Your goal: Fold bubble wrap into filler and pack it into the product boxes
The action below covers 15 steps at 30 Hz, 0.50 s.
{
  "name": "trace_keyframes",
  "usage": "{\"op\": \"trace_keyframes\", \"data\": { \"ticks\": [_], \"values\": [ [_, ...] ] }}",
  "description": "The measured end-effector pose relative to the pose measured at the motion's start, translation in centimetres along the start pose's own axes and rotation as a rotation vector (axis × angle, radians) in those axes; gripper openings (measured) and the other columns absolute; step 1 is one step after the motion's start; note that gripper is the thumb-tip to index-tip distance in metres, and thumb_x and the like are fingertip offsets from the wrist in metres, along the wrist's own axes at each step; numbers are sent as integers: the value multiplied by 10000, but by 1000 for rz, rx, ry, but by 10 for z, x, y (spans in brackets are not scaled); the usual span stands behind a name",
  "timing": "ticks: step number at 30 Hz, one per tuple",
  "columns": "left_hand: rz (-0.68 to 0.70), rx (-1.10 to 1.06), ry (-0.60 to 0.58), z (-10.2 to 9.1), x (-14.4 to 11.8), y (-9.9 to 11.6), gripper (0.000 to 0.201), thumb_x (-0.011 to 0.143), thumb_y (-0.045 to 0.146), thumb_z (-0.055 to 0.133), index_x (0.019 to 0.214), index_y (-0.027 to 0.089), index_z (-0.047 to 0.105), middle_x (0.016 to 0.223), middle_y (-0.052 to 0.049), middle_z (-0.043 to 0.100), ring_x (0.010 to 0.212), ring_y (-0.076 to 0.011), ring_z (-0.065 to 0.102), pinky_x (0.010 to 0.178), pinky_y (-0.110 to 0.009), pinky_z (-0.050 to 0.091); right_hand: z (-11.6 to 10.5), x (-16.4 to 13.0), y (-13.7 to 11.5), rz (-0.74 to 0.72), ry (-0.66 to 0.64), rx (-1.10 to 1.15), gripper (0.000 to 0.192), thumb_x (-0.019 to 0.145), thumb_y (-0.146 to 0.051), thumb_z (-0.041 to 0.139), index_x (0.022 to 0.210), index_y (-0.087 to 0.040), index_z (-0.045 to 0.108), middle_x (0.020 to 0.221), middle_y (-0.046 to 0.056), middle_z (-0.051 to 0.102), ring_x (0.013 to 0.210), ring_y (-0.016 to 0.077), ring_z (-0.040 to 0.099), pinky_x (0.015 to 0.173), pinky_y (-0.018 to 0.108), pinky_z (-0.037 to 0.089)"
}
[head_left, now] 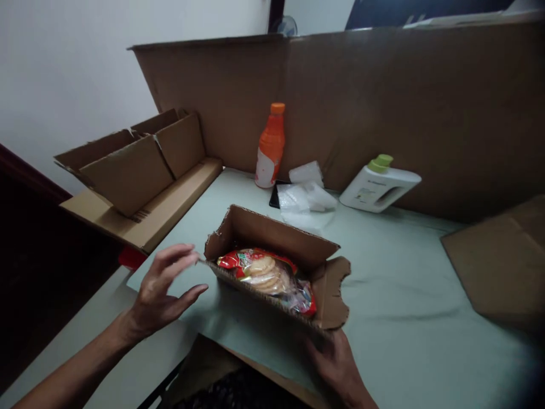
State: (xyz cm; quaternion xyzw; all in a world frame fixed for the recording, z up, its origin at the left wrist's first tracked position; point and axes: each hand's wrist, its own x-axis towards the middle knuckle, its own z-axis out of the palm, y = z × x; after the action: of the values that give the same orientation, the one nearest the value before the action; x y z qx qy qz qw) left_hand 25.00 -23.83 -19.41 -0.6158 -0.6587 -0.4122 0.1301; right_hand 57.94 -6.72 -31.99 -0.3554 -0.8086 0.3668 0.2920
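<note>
A small cardboard box (281,223) with its top open sits tilted in the middle, over the pale green table cover. Inside it lies a red and clear plastic snack packet (264,272) showing round, pale crackers. My left hand (164,284) is open just left of the box, thumb and fingers apart, with nothing in it. At the box's near right corner, my right hand (334,366) grips the cardboard from below. Its fingers are partly hidden by the box and in shadow.
An orange-capped bottle (271,146) stands at the back, beside bubble wrap (309,193) over a dark flat object (274,196). A white jug with a green cap (378,184) leans against the tall cardboard panel (404,108). Folded cardboard boxes (140,176) lie left; another cardboard piece (502,261) is right.
</note>
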Motion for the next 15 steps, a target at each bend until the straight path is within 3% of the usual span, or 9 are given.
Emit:
{"op": "trace_keyframes", "data": {
  "ticks": [2, 3, 6, 8, 12, 15],
  "values": [
    [-212, -106, 10, 12, -5, -9, 820, 786, 343, 819, 1492, 255, 410, 1488, -159, 475, 1240, -295, 609, 1029, -471, 559, -4, -5, -7, 11, -11, -19, 726, 852, -511, 674, 1474, -180, 500, 1402, 167, 621, 1262, 380, 612, 1051, 531, 530],
    [-319, -190, -47, 19, -6, -15, 868, 770, 397, 820, 1503, 227, 388, 1514, -175, 459, 1272, -312, 592, 1057, -490, 537, -6, -6, -10, 10, -17, -25, 723, 864, -509, 665, 1480, -176, 488, 1412, 170, 612, 1270, 368, 609, 1062, 526, 522],
    [-582, -440, -360, 48, -6, -29, 744, 706, 516, 795, 1316, 153, 571, 1373, -186, 618, 1267, -357, 603, 1098, -515, 496, -7, -3, -20, -14, -66, -7, 723, 895, -456, 646, 1520, -169, 422, 1452, 181, 577, 1312, 343, 584, 1089, 518, 501],
    [-700, -525, -446, 66, -9, -32, 682, 643, 550, 794, 1169, 144, 639, 1257, -180, 693, 1221, -379, 632, 1083, -519, 506, -6, 4, -24, -39, -89, 7, 746, 893, -413, 651, 1546, -174, 382, 1499, 187, 530, 1344, 345, 557, 1103, 527, 486],
    [-884, -454, -268, 91, -20, -29, 693, 596, 563, 788, 1120, 144, 617, 1185, -165, 728, 1136, -376, 676, 1014, -512, 547, -5, 29, -23, -109, -143, 86, 806, 843, -292, 635, 1582, -188, 329, 1577, 168, 440, 1414, 344, 483, 1138, 534, 448],
    [-944, -356, -186, 102, -28, -28, 719, 587, 607, 773, 1102, 134, 605, 1095, -167, 747, 1029, -370, 707, 917, -497, 584, -17, 60, -13, -130, -206, 136, 860, 753, -191, 568, 1583, -190, 341, 1579, 137, 447, 1427, 330, 469, 1121, 529, 466]
  ]
}}
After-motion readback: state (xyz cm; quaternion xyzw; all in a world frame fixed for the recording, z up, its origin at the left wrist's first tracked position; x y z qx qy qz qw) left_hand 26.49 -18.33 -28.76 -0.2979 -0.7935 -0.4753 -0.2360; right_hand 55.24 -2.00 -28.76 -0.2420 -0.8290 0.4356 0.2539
